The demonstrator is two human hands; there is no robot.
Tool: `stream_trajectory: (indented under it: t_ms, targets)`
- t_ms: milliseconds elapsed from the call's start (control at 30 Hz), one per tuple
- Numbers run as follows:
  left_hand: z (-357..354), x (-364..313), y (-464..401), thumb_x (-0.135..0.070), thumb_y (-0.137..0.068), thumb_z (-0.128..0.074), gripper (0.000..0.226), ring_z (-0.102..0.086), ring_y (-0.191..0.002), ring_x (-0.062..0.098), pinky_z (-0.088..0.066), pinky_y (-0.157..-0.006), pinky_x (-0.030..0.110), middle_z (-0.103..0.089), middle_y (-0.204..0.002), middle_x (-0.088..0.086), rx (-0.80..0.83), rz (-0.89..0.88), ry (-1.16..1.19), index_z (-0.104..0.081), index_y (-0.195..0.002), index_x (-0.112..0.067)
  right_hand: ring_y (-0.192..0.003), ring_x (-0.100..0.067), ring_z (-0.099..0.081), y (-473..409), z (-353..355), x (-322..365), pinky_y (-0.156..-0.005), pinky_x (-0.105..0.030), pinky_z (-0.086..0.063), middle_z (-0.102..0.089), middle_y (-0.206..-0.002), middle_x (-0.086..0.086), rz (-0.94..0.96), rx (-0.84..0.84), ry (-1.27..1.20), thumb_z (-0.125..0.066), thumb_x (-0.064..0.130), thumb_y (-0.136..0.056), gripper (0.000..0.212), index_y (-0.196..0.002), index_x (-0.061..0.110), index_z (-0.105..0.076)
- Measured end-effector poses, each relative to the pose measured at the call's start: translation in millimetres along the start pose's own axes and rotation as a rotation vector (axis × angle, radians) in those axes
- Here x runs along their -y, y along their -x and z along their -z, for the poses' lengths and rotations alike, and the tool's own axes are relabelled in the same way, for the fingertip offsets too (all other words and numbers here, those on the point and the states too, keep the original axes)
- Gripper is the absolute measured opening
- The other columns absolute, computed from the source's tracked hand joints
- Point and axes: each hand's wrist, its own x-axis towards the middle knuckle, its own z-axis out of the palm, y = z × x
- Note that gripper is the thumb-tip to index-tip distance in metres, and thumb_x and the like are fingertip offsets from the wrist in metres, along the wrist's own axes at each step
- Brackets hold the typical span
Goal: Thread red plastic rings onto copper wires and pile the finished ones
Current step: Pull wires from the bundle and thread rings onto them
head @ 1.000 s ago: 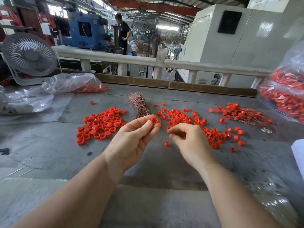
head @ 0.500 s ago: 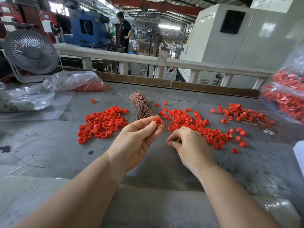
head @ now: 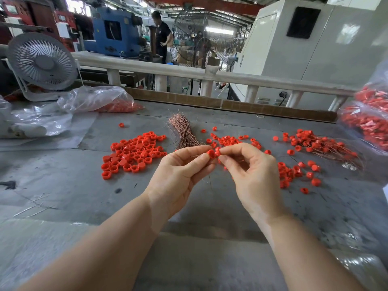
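My left hand point(head: 178, 175) pinches a red plastic ring point(head: 211, 153) between thumb and fingers, above the grey table point(head: 63, 185). My right hand point(head: 252, 173) pinches a second red ring point(head: 218, 151) pressed against the first. A thin copper wire point(head: 210, 181) hangs down between my hands. A bundle of copper wires point(head: 182, 131) lies just behind my hands. Loose red rings lie in a left heap point(head: 132, 154) and a middle heap point(head: 228, 140). Rings threaded on wires are piled at the right point(head: 323, 145).
Clear plastic bags of red parts sit at the back left point(head: 98, 101) and the far right point(head: 369, 120). A white desk fan point(head: 42, 61) stands at the back left. A white railing point(head: 189, 72) runs behind the table. A person stands far off by machines.
My right hand went down to the table, picked up a red ring and rose to meet my left hand. The two rings now touch at my fingertips.
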Motion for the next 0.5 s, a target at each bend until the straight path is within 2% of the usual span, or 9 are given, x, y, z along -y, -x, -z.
stream_trajectory:
  t_ms: [133, 500]
  targets:
    - [0.1, 0.2, 1.1, -0.002, -0.067, -0.059, 0.016, -0.069, -0.068, 0.012, -0.056, -0.063, 0.017, -0.072, -0.074, 0.008, 0.005, -0.019, -0.005, -0.074, -0.07, -0.008, -0.074, -0.003, -0.063, 1.0, -0.4, -0.2, -0.068, -0.01, -0.045, -0.067, -0.078, 0.009, 0.051, -0.006, 0.037, -0.068, 0.007, -0.081, 0.01, -0.084, 0.017, -0.069]
    - [1.9, 0.8, 0.7, -0.006, -0.066, -0.061, 0.017, -0.069, -0.07, 0.012, -0.055, -0.063, 0.017, -0.072, -0.075, 0.008, 0.017, -0.031, -0.032, -0.07, -0.08, -0.006, -0.079, -0.005, -0.06, 1.7, -1.6, -0.4, -0.071, -0.012, -0.044, -0.065, -0.08, 0.005, 0.165, -0.027, 0.133, -0.066, 0.011, -0.08, 0.004, -0.082, 0.011, -0.069]
